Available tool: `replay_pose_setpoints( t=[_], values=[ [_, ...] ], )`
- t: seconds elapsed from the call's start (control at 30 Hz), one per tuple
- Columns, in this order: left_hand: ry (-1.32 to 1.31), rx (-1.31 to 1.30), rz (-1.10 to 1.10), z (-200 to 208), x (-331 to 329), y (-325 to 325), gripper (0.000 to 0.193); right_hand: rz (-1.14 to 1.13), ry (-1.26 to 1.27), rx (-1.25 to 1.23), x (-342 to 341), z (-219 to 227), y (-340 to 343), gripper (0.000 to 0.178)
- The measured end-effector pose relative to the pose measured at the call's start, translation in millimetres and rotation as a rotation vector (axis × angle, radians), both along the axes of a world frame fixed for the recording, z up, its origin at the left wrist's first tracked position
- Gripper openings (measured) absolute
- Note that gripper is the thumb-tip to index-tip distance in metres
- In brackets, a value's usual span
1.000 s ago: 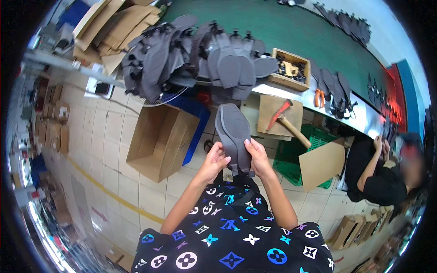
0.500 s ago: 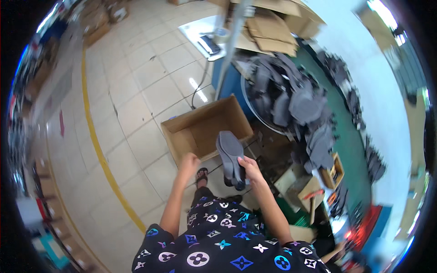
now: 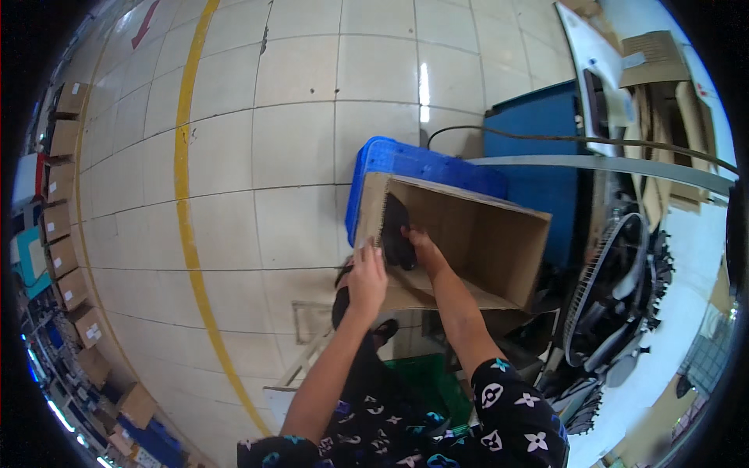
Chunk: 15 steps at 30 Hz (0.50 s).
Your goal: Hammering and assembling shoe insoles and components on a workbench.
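Note:
My right hand (image 3: 421,243) reaches into an open cardboard box (image 3: 499,210) and grips a dark grey flat part with a rounded head and a narrower end (image 3: 396,222). The part stands against the inside of the box's left wall. Its far side is hidden, and I cannot tell whether it is one piece or several stacked. My left hand (image 3: 368,277) is at the box's near left rim, fingers stretched out and close together, with nothing visible in it. The box sits over a blue plastic crate (image 3: 445,164).
A blue cabinet (image 3: 530,187) stands right of the box, crossed by a metal bar (image 3: 624,163) and a dark cable (image 3: 538,137). A round tray (image 3: 581,292) of grey parts is at the right. Below me is a green crate (image 3: 433,382). Cartons (image 3: 58,222) line the far left.
My right hand has carried the grey part from in front of the box to inside it. My left hand has come to the box's rim. The view has turned and shifted.

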<state>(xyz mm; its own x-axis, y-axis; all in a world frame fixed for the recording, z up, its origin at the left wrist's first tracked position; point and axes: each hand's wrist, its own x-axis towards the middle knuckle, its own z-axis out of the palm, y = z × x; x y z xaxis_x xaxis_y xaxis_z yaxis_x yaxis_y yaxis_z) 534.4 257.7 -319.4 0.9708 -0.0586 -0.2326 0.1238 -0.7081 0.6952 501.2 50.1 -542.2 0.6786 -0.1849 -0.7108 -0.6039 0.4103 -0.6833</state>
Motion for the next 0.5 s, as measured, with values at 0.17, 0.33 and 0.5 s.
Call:
replay_pose_setpoints(
  t=[0.17,0.33,0.5],
  values=[
    [0.044,-0.057,-0.015,7.9,7.6,-0.2,0.036,0.241,-0.175,-0.317,-2.3,-109.7,47.0,0.020],
    [-0.014,-0.055,-0.023,5.1,4.6,-2.6,0.037,0.282,0.123,-0.665,38.8,-93.7,93.5,0.030],
    [-0.001,-0.201,0.014,5.9,-7.3,-1.1,0.023,0.656,0.577,-0.873,61.4,-4.6,106.9,0.071]
  ],
)
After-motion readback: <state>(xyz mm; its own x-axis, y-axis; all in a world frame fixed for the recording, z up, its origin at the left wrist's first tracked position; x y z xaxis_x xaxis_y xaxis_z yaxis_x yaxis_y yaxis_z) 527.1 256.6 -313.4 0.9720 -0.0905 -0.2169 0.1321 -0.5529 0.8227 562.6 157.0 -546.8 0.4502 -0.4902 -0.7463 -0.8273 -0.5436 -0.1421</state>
